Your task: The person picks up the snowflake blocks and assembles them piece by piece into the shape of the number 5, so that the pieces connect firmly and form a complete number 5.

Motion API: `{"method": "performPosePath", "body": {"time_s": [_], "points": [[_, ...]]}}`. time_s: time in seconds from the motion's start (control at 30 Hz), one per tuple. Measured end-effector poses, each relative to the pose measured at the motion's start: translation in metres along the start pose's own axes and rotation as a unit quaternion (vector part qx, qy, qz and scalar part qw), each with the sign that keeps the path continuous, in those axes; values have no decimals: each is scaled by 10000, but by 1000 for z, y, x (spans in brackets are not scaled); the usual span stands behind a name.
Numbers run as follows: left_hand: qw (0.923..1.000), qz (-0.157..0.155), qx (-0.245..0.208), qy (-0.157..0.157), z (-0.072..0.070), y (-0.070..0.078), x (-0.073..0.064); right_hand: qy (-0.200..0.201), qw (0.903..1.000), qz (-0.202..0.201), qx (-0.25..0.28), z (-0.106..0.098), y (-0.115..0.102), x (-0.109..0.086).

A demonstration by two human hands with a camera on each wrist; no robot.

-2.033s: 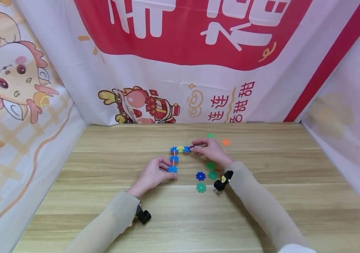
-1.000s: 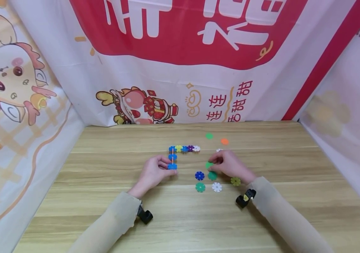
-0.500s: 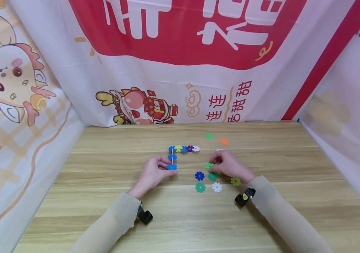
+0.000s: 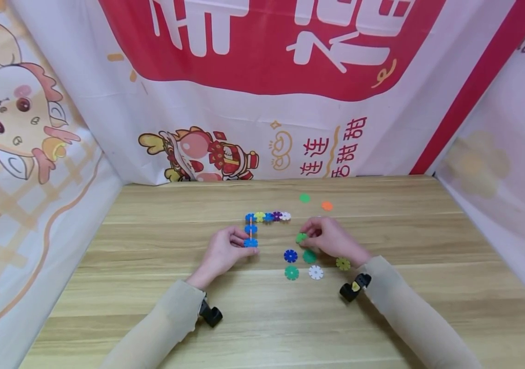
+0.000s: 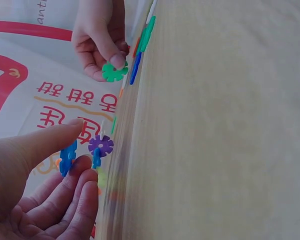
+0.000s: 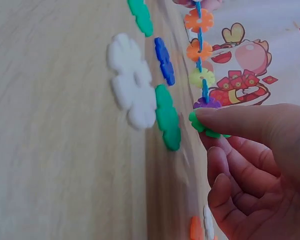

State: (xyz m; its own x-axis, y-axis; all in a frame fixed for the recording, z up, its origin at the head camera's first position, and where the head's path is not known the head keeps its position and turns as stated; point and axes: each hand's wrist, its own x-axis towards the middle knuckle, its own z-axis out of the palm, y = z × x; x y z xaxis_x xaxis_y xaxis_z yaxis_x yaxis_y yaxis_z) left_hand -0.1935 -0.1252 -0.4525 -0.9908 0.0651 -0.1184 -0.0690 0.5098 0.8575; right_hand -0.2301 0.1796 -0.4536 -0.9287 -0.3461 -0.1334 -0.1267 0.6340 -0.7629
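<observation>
A chain [image 4: 268, 217] of interlocked, notched discs forms an L in the head view: from a blue corner disc [image 4: 249, 218], one arm runs towards 3 o'clock through yellow, blue and purple to a white disc [image 4: 285, 216], while the other, blue alternating with crosswise orange discs [image 6: 193, 51], runs towards 6 o'clock to a blue end disc [image 4: 250, 243] pinched by the left hand [image 4: 225, 249]. The right hand [image 4: 331, 239] pinches a green disc [image 4: 301, 237], similarly notched, at 3 o'clock from that end and apart from the chain.

Passage between chain [image 4: 260, 217] and right grip [image 4: 330, 238] (blue disc [image 4: 290, 255] flanks it).
</observation>
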Motion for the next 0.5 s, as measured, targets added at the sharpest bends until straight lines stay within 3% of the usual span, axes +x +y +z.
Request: {"method": "performPosePath", "body": {"time_s": [0.5], "points": [[10000,-14,71,4,0,-1,0,-80,9980,-554,310,18,-31,3]]}}
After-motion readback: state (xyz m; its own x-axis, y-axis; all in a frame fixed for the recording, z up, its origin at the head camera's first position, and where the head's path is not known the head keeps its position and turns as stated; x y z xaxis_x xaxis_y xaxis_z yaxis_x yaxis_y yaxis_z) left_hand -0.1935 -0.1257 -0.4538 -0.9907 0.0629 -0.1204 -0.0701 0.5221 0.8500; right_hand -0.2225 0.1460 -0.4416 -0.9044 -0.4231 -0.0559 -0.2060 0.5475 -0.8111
